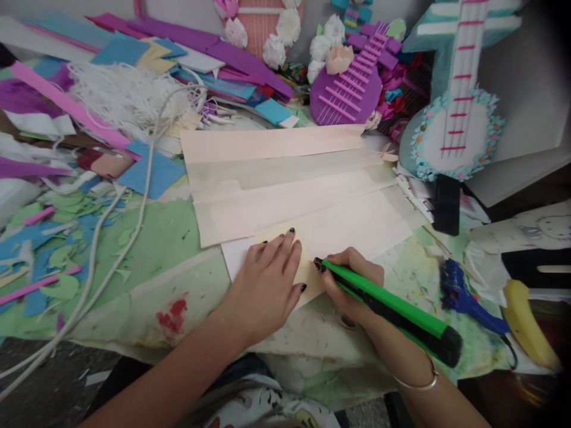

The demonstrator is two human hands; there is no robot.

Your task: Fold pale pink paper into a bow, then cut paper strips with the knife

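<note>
My left hand lies flat with fingers spread on a pale yellow piece of paper, pressing it against the sheets below. In my right hand is a green and black utility knife, its tip end pointing at the right edge of the yellow paper. The blade itself is too small to make out. Under the yellow piece are a white sheet and larger cream sheets. A peach paper strip lies along their far side.
Paper scraps and a white cable cover the left. Paper-decorated lute models, one purple and one teal, stand at the back. At right are a black phone, a blue glue gun and a banana.
</note>
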